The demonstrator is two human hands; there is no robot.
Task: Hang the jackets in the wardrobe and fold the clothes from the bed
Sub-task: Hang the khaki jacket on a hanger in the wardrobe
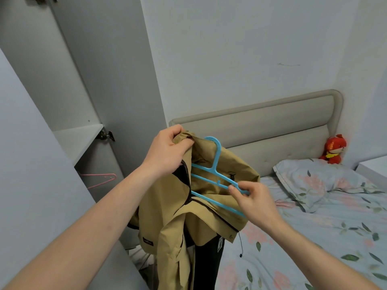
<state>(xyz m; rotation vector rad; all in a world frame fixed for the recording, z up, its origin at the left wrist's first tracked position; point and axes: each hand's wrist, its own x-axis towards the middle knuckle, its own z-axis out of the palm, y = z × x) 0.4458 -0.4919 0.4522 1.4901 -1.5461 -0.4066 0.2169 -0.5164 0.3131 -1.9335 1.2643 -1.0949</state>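
Observation:
I hold a tan jacket (pixel 178 216) up in front of me, beside the bed. My left hand (pixel 167 151) grips its collar at the top left. A blue plastic hanger (pixel 217 176) sits inside the jacket's open neck, hook up. My right hand (pixel 253 198) pinches the hanger's right arm. The jacket's lower part hangs down over something black (pixel 207 266). The open wardrobe (pixel 88 101) stands to the left.
A pink hanger (pixel 100 180) hangs inside the wardrobe under a shelf (pixel 77 139). The bed (pixel 314 237) with floral sheet and pillow (pixel 326 183) fills the right. A red plush toy (pixel 334 149) sits by the padded headboard (pixel 261 126).

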